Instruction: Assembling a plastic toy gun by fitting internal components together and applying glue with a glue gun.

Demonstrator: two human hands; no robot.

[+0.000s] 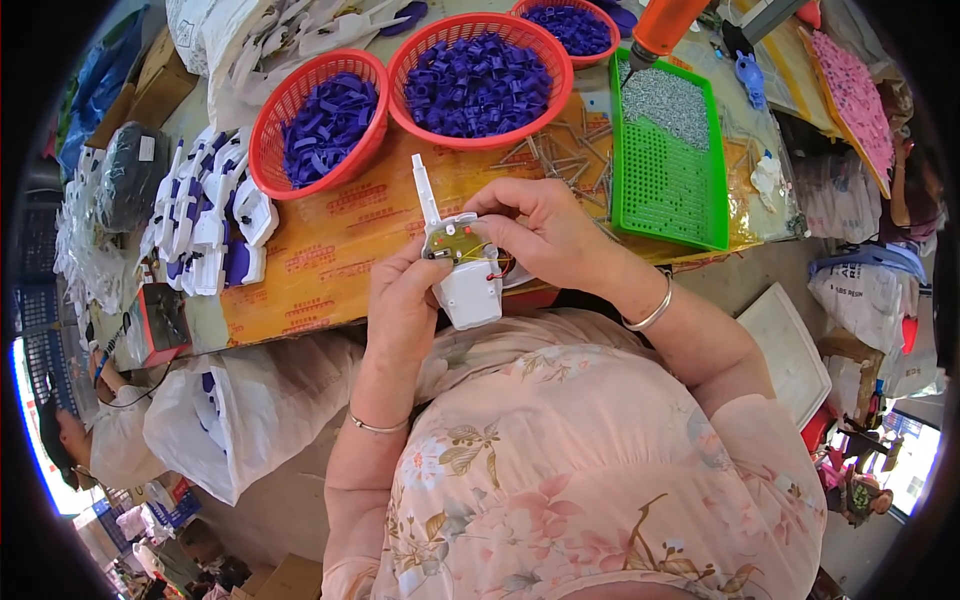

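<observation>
Just above my lap I hold a white plastic housing [472, 303] with a long narrow arm pointing away from me. Inside it sits a small greenish circuit board [455, 240] with thin yellow and red wires at its right side. My left hand [402, 295] is closed on the housing's left side, its thumb near the board's lower edge. My right hand [540, 235] is closed at the upper right edge of the housing, thumb and forefinger pinched beside the board. What lies between those fingertips is partly hidden.
Red baskets [375, 165] of purple plastic parts stand beyond my hands. A green tray [720, 200] with small silvery screws lies right, under an orange power screwdriver [662, 25]. Loose metal pins [560, 160] lie between. White and purple housings [205, 215] are stacked left.
</observation>
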